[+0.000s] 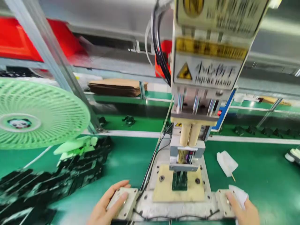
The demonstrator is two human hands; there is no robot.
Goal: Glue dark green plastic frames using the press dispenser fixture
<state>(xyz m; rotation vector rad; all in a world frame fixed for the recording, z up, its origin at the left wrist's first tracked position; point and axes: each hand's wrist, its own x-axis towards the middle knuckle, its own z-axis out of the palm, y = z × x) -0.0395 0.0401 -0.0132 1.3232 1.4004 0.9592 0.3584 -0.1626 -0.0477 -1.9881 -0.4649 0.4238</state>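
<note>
A small press machine (203,62) stands in front of me, with a yellow hazard label reading "INJURE HAND". Its ram with two cream cylinders (191,134) is down over a part in the fixture (179,181) on a tan base plate. My left hand (110,203) lies flat with its fingers stretched over the left button block (125,200). My right hand (242,211) rests on the right button block (223,201), fingers extended, with a white cloth (240,195) beside or under it.
A pile of black plastic parts (58,184) lies at the left on the green mat. A green fan (35,112) stands behind it. A white wrapper (226,162) lies to the right of the press. Behind runs a conveyor belt (140,122) with several black parts.
</note>
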